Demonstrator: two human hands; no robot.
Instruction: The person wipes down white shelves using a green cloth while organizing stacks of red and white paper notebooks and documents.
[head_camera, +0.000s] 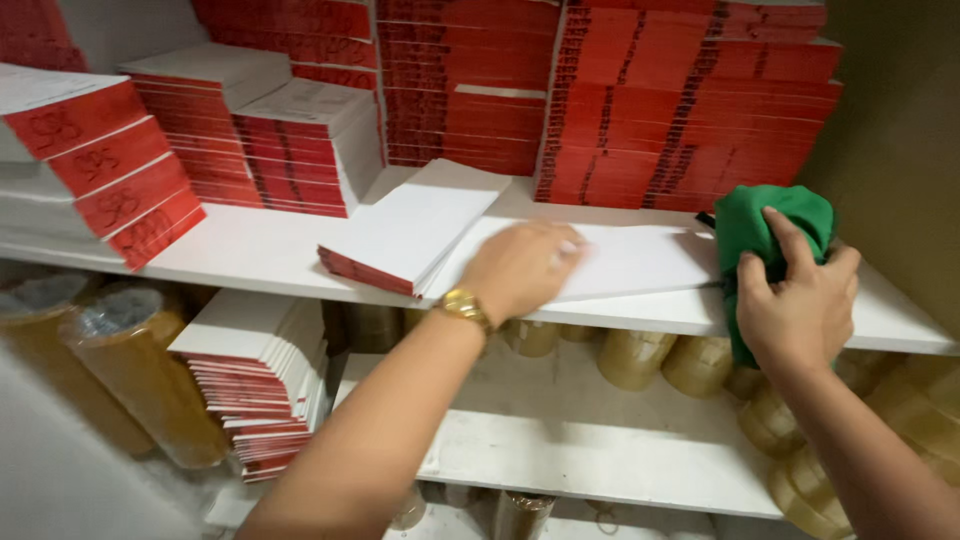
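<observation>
My left hand (522, 268), with a gold watch on the wrist, lies palm down on a thin white booklet (640, 258) that rests flat on the white shelf (250, 250). A slanted pile of white booklets with red edges (405, 232) sits just left of that hand. My right hand (797, 300) grips a bunched green cloth (765, 225) pressed against the shelf's right end, beside the booklet.
Tall stacks of red-spined booklets (680, 110) fill the back of the shelf, with more at the left (100, 160). Below, a fanned pile of booklets (255, 380) and several rolls of brown tape (130, 370) sit on lower shelves. A brown wall (900, 130) closes the right side.
</observation>
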